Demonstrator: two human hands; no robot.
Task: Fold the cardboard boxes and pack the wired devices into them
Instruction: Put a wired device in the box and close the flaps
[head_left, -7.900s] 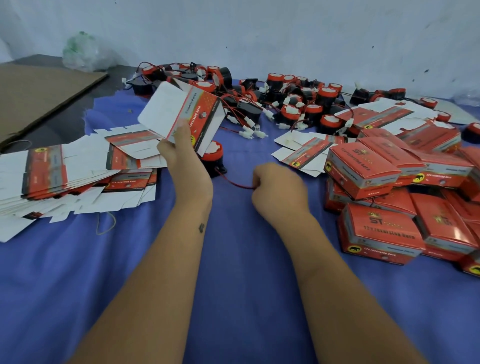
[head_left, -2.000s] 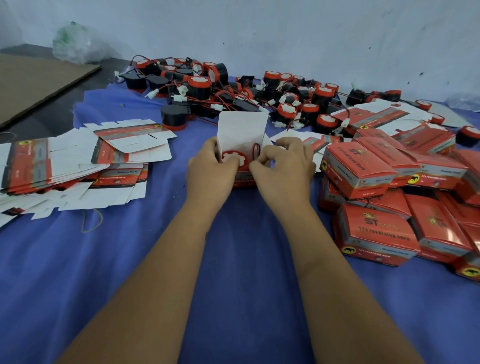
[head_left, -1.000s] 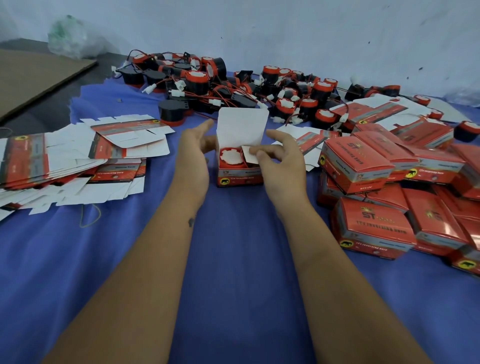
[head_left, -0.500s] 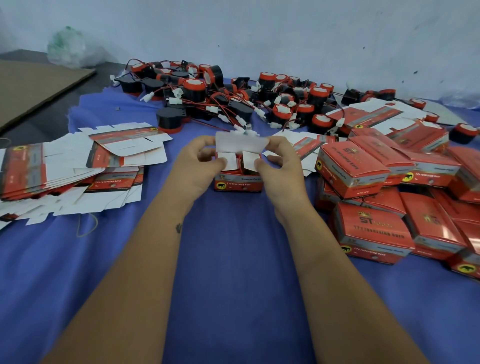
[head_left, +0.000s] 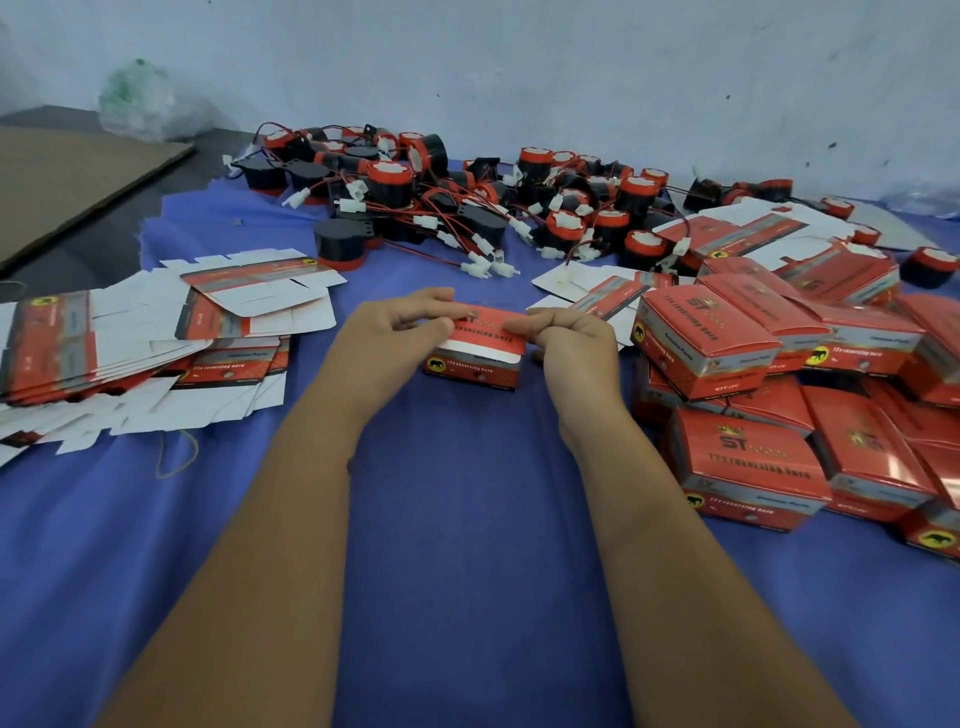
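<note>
Both hands meet over one small red box (head_left: 475, 358) at the middle of the blue-covered bench (head_left: 467, 571). The left hand (head_left: 387, 332) pinches the top flap at its 9 o'clock end, thumb and fingers curled on the card; the right hand (head_left: 566, 338) pinches the same flap at its 3 o'clock end. The flap lies almost flat across the top, but its white tuck tab still shows along the near edge, so the lid looks not yet pushed home.

The box is shallow and rectangular, glossy red with a grey band, printed lettering and a yellow round badge on the near face. Its contents are hidden under the flap.

Judging by what lies around it, the job is perhaps half done. At 3 o'clock a heap of closed red boxes (head_left: 779, 415) is stacked loosely, touching one another. At 9 o'clock a fanned stack of flat unfolded cartons (head_left: 130, 353) waits, white inner sides mostly up. At 12 o'clock, against the wall, lies a tangled pile of wired devices (head_left: 467, 202): round black bodies with red caps, red and black leads, white plug connectors. A few more flat cartons (head_left: 608, 293) lie at 1 o'clock, just beside the right hand. Many devices and blanks remain.
</note>
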